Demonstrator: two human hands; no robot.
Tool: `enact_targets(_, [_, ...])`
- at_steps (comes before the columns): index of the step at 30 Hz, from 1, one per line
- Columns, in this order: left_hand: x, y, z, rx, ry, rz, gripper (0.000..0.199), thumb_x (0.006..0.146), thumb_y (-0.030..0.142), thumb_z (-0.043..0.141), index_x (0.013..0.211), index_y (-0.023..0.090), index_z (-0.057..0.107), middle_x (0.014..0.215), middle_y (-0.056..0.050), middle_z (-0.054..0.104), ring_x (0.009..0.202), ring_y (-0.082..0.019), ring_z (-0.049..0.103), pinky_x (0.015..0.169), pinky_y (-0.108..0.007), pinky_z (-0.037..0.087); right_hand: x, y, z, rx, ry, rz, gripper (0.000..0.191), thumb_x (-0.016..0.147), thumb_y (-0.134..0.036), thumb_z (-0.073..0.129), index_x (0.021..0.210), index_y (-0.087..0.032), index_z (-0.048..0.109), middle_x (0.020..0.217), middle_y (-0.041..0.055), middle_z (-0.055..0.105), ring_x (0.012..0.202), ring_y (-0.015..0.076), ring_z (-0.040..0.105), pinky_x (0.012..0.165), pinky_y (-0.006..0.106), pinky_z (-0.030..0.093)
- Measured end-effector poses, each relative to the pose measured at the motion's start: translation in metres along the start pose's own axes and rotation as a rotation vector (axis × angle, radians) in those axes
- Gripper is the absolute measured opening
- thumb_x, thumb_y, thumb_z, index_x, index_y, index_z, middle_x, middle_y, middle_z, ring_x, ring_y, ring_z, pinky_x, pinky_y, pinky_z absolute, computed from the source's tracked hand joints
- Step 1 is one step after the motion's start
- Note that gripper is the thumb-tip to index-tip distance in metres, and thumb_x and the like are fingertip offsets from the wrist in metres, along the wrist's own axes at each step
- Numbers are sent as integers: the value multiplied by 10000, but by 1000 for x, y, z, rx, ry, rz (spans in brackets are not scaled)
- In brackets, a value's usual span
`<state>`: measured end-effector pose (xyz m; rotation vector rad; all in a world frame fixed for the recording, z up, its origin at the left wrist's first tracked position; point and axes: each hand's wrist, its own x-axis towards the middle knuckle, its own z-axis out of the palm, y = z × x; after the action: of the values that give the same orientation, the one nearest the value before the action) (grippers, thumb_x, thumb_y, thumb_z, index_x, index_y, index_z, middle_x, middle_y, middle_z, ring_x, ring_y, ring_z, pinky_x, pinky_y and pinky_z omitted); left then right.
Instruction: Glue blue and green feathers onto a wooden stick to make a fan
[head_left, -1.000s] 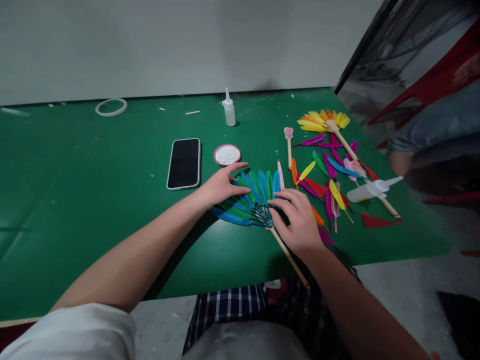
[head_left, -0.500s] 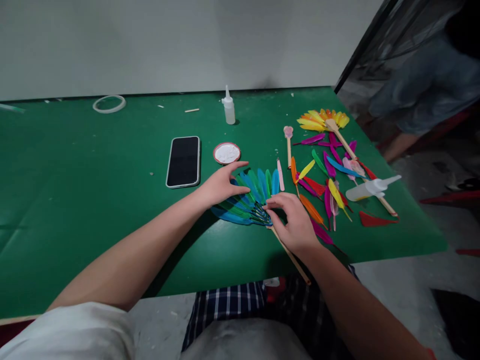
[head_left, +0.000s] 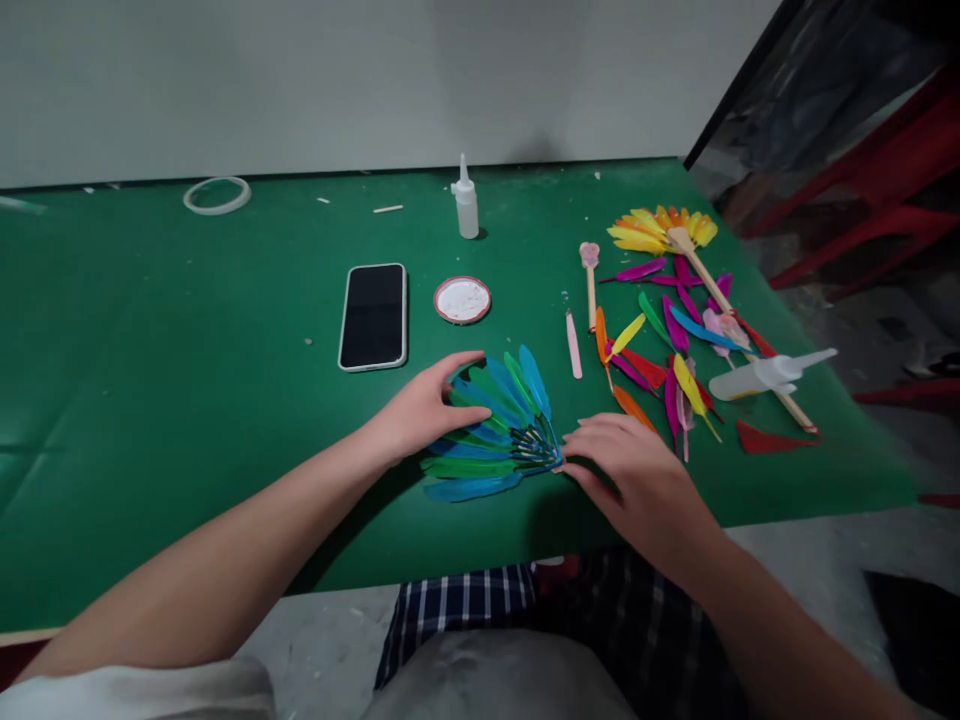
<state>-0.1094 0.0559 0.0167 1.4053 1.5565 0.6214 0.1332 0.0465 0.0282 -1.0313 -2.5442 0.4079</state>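
A fan of blue and green feathers (head_left: 495, 430) spreads above the green table (head_left: 187, 400) near its front edge. My left hand (head_left: 435, 405) is at the fan's upper left side, thumb over the feathers and fingers behind them, gripping it. At the fan's base, where the quills meet, my right hand (head_left: 637, 475) pinches the narrow end; the wooden stick is hidden by this hand. Right of the fan's tips lie pink tweezers (head_left: 574, 345). A round lid with white material (head_left: 463, 300) sits beyond the fan.
A phone (head_left: 373, 317), an upright bottle (head_left: 466, 205) and a clear ring (head_left: 217, 196) are at the left and back. On the right are loose feathers (head_left: 675, 325), a yellow feather fan (head_left: 660, 230), a lying bottle (head_left: 757, 378) and a red chair (head_left: 870, 190).
The blue and green fan has turned, its base now pointing right. My right hand has shifted right and down to its base. The person at the far right has left the view.
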Motion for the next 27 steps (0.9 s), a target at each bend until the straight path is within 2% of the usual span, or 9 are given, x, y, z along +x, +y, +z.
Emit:
enact_targets(5, [-5,-6,-3,-35,-2,-13,616,718,376,581,1270,241,344,680,1,556,550,-108,488,486,-212,382,-4,-14,19,-17,1,-12,232,787,-215,509,1006,-195,582,1041,59,598,1044,223,471,867,410,424])
enact_targets(7, [-5,-4,-6,-20,61,47,576,765,368,527,1281,227,312,683,-2,565,560,-110,511,495,-214,396,-3,-15,22,-12,33,-4,219,788,-205,506,992,-194,586,1050,55,600,1075,226,454,881,416,416])
enact_targets(9, [-8,-2,-9,90,213,182,506,798,320,486,1266,213,325,821,-42,598,685,-131,556,589,-249,441,-2,-14,24,16,78,8,182,790,-169,496,944,-193,590,1006,37,624,1064,213,466,880,404,420])
enact_targets(11, [-12,-1,-11,316,321,407,405,802,258,481,1200,216,419,960,-66,592,850,-162,549,729,-311,445,-2,-13,24,47,119,15,184,790,-133,482,933,-194,580,958,22,644,1034,199,488,872,394,428])
enact_targets(14, [-17,-4,-9,650,186,785,296,777,185,506,1066,233,549,1028,-58,584,991,-200,494,842,-369,397,0,-12,25,75,153,24,197,789,-108,468,933,-201,566,923,14,656,999,187,515,846,377,445])
enact_targets(16, [-19,-7,-8,729,83,891,293,770,165,509,1048,238,568,1045,-57,578,1024,-212,474,857,-379,386,0,-13,26,86,169,13,185,784,-91,465,890,-208,563,908,8,660,996,179,525,856,370,442])
enact_targets(19, [-17,-8,-9,681,121,772,280,786,189,493,1053,227,570,1055,-67,551,1013,-206,471,870,-378,382,2,-15,30,92,170,-27,183,780,-75,465,856,-216,554,902,-4,663,1019,166,521,914,379,407])
enact_targets(24, [-14,-3,-9,369,197,262,433,783,355,498,1193,237,426,898,-37,555,715,-133,532,655,-281,455,4,-15,35,81,143,-59,162,784,-87,476,851,-213,552,887,-7,667,1038,168,514,951,397,380])
enact_targets(27, [-12,-2,-7,193,174,115,568,736,397,551,1245,256,341,851,-19,558,615,-106,518,581,-247,439,4,-15,35,72,124,-56,164,780,-86,482,852,-217,551,889,-10,668,1038,172,517,948,402,386])
